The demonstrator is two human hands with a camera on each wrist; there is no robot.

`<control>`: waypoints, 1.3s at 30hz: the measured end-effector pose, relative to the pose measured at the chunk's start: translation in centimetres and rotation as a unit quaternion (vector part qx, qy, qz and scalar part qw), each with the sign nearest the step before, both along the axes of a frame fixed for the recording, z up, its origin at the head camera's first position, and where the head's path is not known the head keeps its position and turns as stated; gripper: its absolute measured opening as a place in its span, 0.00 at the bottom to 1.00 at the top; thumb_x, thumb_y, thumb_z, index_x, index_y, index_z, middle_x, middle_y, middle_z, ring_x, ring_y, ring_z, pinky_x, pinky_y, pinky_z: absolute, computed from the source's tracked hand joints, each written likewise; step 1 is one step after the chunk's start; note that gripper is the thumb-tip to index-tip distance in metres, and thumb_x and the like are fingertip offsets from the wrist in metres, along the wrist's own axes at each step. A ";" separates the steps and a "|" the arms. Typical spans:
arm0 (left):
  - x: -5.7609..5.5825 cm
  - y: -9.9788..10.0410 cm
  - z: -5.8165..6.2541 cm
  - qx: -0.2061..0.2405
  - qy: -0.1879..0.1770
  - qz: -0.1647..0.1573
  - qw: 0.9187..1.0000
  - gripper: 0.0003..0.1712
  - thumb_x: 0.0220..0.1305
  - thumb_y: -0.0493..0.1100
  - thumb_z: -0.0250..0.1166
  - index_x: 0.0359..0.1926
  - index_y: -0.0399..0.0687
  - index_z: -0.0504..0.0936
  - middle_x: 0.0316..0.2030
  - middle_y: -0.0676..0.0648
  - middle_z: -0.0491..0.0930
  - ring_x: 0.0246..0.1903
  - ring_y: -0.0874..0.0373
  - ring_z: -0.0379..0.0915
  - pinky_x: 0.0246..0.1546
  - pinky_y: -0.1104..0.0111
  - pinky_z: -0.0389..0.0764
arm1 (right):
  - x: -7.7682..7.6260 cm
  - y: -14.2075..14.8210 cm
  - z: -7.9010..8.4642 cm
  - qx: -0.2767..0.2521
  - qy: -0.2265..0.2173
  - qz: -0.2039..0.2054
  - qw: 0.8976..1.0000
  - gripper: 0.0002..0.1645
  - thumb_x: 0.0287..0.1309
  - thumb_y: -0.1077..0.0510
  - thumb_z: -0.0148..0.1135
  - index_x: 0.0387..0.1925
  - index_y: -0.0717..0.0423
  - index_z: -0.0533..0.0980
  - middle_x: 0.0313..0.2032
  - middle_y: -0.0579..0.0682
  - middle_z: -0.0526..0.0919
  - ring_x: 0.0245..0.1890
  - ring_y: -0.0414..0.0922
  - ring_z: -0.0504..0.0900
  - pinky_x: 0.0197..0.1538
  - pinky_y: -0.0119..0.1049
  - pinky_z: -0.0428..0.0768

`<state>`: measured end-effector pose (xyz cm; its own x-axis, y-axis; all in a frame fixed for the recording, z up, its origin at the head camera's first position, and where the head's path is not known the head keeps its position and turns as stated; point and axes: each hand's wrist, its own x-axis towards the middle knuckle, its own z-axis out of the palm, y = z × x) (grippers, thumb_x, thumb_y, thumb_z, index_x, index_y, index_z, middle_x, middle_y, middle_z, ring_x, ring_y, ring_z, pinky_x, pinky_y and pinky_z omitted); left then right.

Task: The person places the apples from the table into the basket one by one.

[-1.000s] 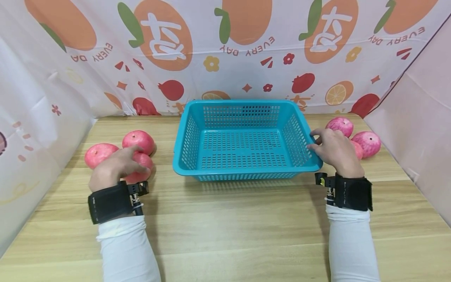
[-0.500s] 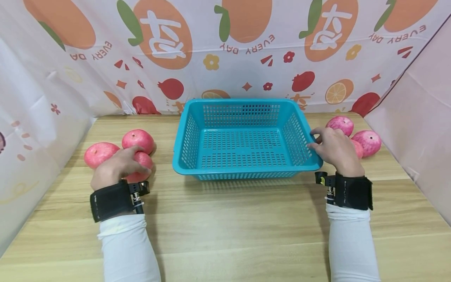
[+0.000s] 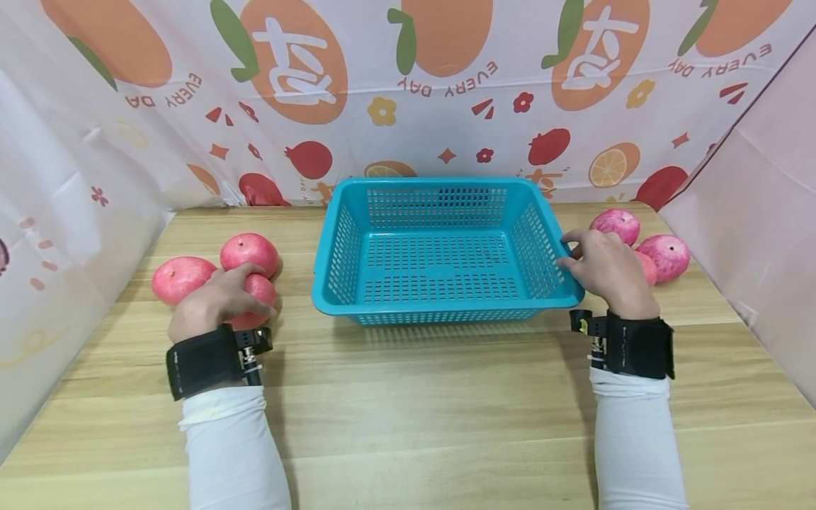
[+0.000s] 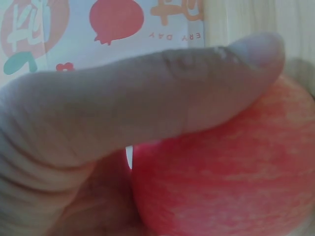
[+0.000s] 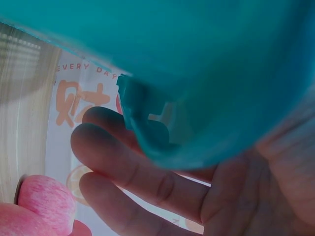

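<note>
In the head view, my left hand curls over a red apple on the table at left. The left wrist view shows the thumb lying along the top of that apple; the other fingers are mostly hidden. Two more red apples lie just beyond and beside this hand. At right, my right hand pinches the right rim of a turquoise plastic basket. From the right wrist, the fingers show curved below the basket's rim, and the thumb is hidden. Nothing lies in the basket.
Beside the right hand lie pink streaked fruits, one partly hidden by the hand. A fruit-printed cloth hangs behind the basket and along both sides. The wooden table stretches in front of the basket.
My left hand and wrist have shifted slightly right, with the fingers still on the apple. The right hand and the basket show no visible movement.
</note>
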<state>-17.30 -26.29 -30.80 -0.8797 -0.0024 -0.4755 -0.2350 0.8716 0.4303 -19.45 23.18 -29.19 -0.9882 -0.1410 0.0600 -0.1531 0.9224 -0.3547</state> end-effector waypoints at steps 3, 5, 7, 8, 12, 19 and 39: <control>-0.1 -0.1 0.0 0.000 0.003 -0.002 1.000 0.51 0.47 0.54 0.67 0.66 0.47 0.48 0.48 0.27 0.54 0.46 0.31 0.52 0.35 0.42 0.70 | 0.0 0.0 0.0 -0.002 0.000 0.001 1.000 0.28 0.52 0.59 0.61 0.53 0.68 0.67 0.38 0.69 0.78 0.31 0.58 0.79 0.33 0.53 0.80; -0.1 -0.1 -0.1 -0.001 0.003 -0.002 1.000 0.51 0.47 0.54 0.67 0.66 0.47 0.48 0.48 0.27 0.54 0.46 0.31 0.52 0.35 0.42 0.70 | -0.1 0.0 -0.1 -0.003 0.000 0.001 1.000 0.28 0.52 0.59 0.61 0.53 0.69 0.67 0.38 0.69 0.78 0.31 0.58 0.79 0.33 0.53 0.80; -0.1 -0.1 -0.1 -0.002 0.001 -0.001 1.000 0.52 0.46 0.55 0.67 0.66 0.47 0.48 0.48 0.27 0.55 0.45 0.31 0.53 0.34 0.43 0.71 | -0.1 0.0 -0.1 -0.003 0.000 0.002 1.000 0.28 0.52 0.59 0.62 0.53 0.69 0.67 0.38 0.69 0.78 0.31 0.58 0.79 0.33 0.53 0.80; -0.1 -0.1 -0.1 -0.003 -0.001 0.000 1.000 0.52 0.46 0.55 0.67 0.66 0.48 0.48 0.48 0.28 0.55 0.45 0.31 0.53 0.33 0.44 0.71 | -0.1 0.0 -0.1 -0.002 -0.001 0.002 1.000 0.28 0.52 0.59 0.62 0.53 0.69 0.67 0.38 0.69 0.78 0.31 0.58 0.79 0.32 0.52 0.80; -0.1 -0.1 -0.1 -0.005 -0.005 -0.001 1.000 0.53 0.46 0.57 0.67 0.66 0.49 0.47 0.48 0.29 0.57 0.45 0.31 0.54 0.32 0.46 0.72 | 0.0 0.1 -0.1 -0.001 -0.003 0.001 1.000 0.28 0.52 0.59 0.61 0.53 0.68 0.67 0.38 0.69 0.78 0.32 0.58 0.78 0.32 0.52 0.80; 0.1 -0.2 0.3 -0.018 0.044 -0.042 0.998 0.50 0.47 0.55 0.68 0.65 0.45 0.50 0.49 0.28 0.60 0.46 0.32 0.53 0.35 0.42 0.71 | 0.0 0.2 -0.2 0.000 -0.006 0.001 1.000 0.29 0.52 0.58 0.62 0.53 0.69 0.67 0.39 0.69 0.78 0.32 0.59 0.78 0.32 0.52 0.80; 0.5 1.3 2.2 -0.029 0.236 -0.044 0.970 0.45 0.46 0.50 0.69 0.60 0.42 0.55 0.50 0.31 0.57 0.45 0.36 0.56 0.33 0.42 0.74 | -0.1 0.1 -0.2 -0.003 0.014 0.013 1.000 0.28 0.51 0.59 0.63 0.52 0.70 0.68 0.37 0.70 0.78 0.29 0.58 0.79 0.32 0.53 0.80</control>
